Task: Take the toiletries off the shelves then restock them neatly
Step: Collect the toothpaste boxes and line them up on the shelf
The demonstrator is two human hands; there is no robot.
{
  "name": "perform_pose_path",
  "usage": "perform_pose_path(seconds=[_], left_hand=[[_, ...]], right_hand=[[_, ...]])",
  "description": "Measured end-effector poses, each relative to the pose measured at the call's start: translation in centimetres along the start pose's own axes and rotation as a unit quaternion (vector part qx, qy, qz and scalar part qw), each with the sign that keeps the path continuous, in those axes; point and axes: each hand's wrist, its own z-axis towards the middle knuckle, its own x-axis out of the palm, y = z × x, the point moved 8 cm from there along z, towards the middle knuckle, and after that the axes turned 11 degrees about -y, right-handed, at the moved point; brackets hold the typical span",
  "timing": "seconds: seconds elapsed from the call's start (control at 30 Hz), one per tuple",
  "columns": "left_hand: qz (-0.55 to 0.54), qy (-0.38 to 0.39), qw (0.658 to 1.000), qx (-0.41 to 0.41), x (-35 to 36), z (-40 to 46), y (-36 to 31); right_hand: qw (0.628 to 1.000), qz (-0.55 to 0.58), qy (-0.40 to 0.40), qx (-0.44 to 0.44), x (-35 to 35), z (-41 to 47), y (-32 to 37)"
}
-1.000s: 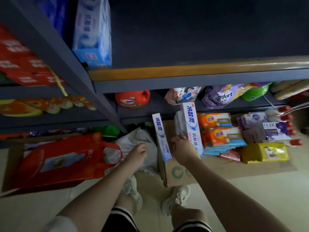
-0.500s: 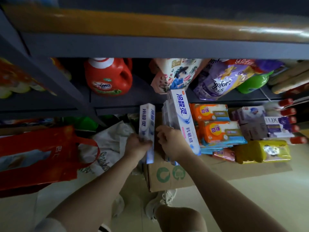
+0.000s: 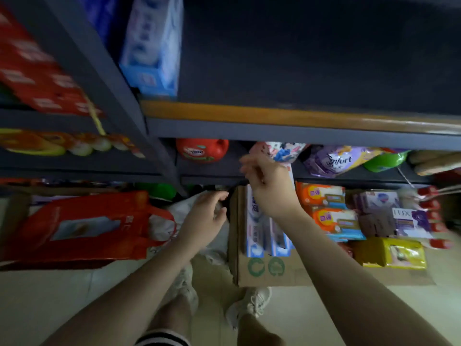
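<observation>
We take the flattened cardboard box [image 3: 262, 270] on the floor as our landmark; it bears green recycling marks on its near flap.

On the cardboard: two long white-and-blue toothpaste cartons [image 3: 259, 231] lying flat side by side at its left end. To their right, orange-and-blue soap packs [image 3: 331, 211], glossy and rectangular, stacked. Further right, purple soap boxes [image 3: 399, 216], one marked LUX, and nearer us a shiny yellow soft pack [image 3: 391, 253].

Above the cardboard, on the dark metal shelf [image 3: 299, 133]: a red plastic detergent jug [image 3: 202, 151], a printed refill pouch [image 3: 284, 148], a purple Comfort pouch [image 3: 336, 161], and a green bottle [image 3: 384, 161].

Left of the cardboard: a crumpled white bag [image 3: 184, 208] and a red gift bag [image 3: 84, 226] with a clear window.

Our left hand [image 3: 204, 218] hovers over the white bag, fingers loosely spread, gripping nothing. Our right hand [image 3: 269, 186] is raised above the toothpaste cartons, blurred; we see nothing in it, fingers relaxed.
</observation>
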Motion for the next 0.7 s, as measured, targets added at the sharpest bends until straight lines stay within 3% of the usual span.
perform_pose_path(seconds=[0.1, 0.17, 0.27, 0.43, 0.57, 0.7], left_hand=[[0.085, -0.13, 0.98, 0.123, -9.9, -0.5, -3.8], [0.156, -0.221, 0.941, 0.201, -15.6, -1.6, -6.0], [0.266, -0.292, 0.887, 0.24, -21.0, -2.2, -6.7], [0.344, -0.251, 0.868, 0.254, -22.5, -0.5, -5.6], [0.337, -0.24, 0.873, 0.259, -22.3, 0.2, -4.8], [0.321, -0.235, 0.872, 0.286, -22.5, 0.4, -4.7]], right_hand=[[0.993, -0.019, -0.053, -0.1, 0.8, 2.7, 6.7], [0.981, -0.052, -0.074, -0.169, 1.7, 3.9, 11.0], [0.959, -0.137, -0.086, -0.233, 3.7, 5.6, 15.4], [0.946, -0.199, -0.079, -0.244, 5.7, 7.5, 17.9], [0.926, -0.236, 0.032, -0.292, 7.8, 8.7, 18.4], [0.929, -0.237, 0.013, -0.284, 6.2, 9.1, 17.0]])
